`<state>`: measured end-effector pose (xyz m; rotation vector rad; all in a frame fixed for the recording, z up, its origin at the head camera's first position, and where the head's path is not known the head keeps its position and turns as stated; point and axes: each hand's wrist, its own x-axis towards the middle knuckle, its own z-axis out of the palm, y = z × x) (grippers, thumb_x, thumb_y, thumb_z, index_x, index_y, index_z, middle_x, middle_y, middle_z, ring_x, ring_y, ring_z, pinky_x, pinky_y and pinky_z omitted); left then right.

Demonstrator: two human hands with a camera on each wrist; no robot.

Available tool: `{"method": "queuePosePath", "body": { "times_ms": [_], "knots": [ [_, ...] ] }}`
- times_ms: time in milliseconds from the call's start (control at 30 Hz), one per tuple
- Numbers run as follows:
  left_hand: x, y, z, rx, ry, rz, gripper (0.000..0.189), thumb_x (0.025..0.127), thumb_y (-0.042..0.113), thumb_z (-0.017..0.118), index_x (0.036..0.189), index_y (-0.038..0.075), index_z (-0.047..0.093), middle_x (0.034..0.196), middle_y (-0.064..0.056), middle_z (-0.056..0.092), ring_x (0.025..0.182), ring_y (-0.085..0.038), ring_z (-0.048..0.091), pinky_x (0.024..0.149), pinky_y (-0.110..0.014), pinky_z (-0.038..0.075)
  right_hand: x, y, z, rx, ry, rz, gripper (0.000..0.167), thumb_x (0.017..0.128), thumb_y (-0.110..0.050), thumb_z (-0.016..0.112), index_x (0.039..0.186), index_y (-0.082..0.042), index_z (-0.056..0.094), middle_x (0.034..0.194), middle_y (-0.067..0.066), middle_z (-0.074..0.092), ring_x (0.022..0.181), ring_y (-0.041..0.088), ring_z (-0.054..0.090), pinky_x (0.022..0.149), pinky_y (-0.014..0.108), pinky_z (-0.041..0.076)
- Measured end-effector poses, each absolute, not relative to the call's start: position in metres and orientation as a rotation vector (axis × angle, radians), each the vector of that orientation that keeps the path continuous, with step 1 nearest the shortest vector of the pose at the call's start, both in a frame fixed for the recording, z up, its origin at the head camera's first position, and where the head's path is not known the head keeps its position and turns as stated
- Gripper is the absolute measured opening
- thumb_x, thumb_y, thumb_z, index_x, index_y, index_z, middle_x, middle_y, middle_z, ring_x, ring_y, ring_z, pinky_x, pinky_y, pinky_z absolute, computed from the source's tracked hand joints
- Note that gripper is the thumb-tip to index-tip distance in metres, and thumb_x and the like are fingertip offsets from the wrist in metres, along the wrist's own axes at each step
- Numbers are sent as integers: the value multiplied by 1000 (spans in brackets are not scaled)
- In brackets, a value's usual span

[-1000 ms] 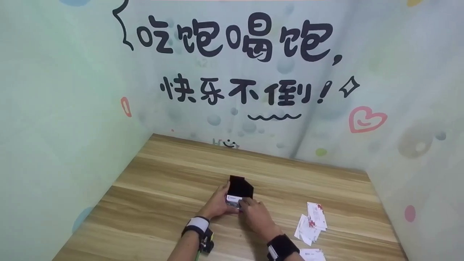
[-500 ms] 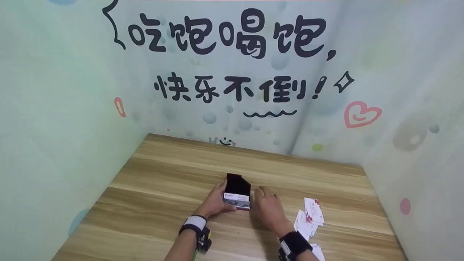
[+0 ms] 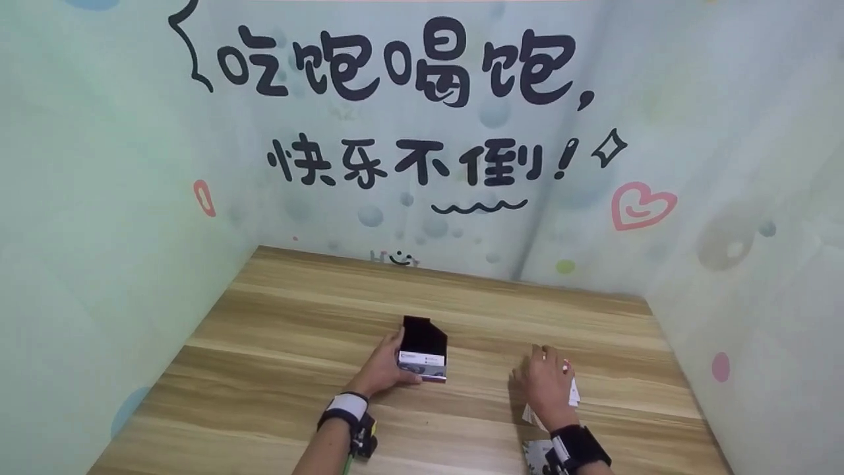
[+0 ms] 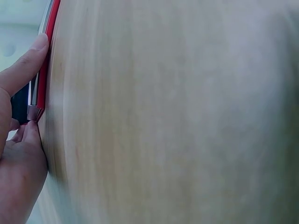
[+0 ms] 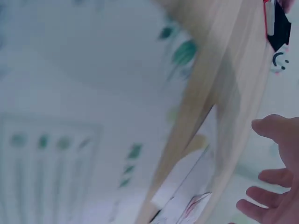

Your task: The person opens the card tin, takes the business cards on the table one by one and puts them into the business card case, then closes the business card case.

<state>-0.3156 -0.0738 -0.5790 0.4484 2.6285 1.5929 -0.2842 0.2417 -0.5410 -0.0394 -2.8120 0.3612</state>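
Just below the middle of the head view, there's the black box [image 3: 423, 335], sitting on the counter, with a white-and-grey card [image 3: 422, 360] showing at its front. Its red underside lines the upper left of the left wrist view. And the left hand [image 3: 381, 371] has it, thumb along the near edge, fingers on the left side, a firm hold!

Over to the lower right, the right hand [image 3: 547, 384] hovers above a loose pile of white cards [image 3: 574, 394], fingers parted and bent a little, holding nothing in the right wrist view. Just below, at the bottom edge, lies another card [image 3: 537, 451], partly hidden by the black wristband [image 3: 581, 446]; a white-and-black wristband [image 3: 347, 406] wraps the other arm, lower middle.

Beneath it all, the wood-grained counter [image 3: 297, 310]; across the top, the pale wall [image 3: 132, 165] with bold black lettering [image 3: 409, 69] and, upper right, a pink heart [image 3: 616, 210].
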Motion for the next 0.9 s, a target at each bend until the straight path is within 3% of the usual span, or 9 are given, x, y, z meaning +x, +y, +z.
{"method": "queuePosePath", "body": {
  "times_ms": [167, 433, 633, 900],
  "knots": [
    [-315, -74, -580, 448, 2639, 1567, 119, 66, 15, 93, 155, -8, 18, 155, -34, 31, 144, -50, 31, 121, -59, 26, -280, 260, -543, -190, -2867, 393, 70, 83, -34, 77, 124, 17, 52, 118, 39, 58, 110, 54, 56, 85, 72, 47],
    [-316, -74, -583, 492, 2653, 1574, 119, 65, 16, 93, 154, -11, 19, 153, -34, 33, 143, -49, 33, 121, -57, 28, -278, 279, -542, -338, -2945, 623, 69, 84, -37, 76, 118, 18, 51, 120, 42, 50, 113, 56, 51, 90, 73, 43],
    [-315, -75, -582, 475, 2657, 1581, 117, 65, 15, 93, 154, -11, 21, 153, -35, 34, 143, -49, 34, 121, -57, 27, -277, 284, -541, -384, -2966, 657, 74, 85, -39, 75, 129, 15, 50, 126, 44, 49, 117, 58, 50, 93, 74, 41],
    [-314, -74, -581, 467, 2646, 1598, 116, 65, 14, 92, 154, -11, 21, 153, -36, 33, 143, -50, 33, 122, -57, 26, -276, 284, -542, -375, -2915, 694, 56, 85, -27, 77, 117, 14, 55, 112, 36, 60, 106, 53, 59, 90, 70, 43]
  ]
}}
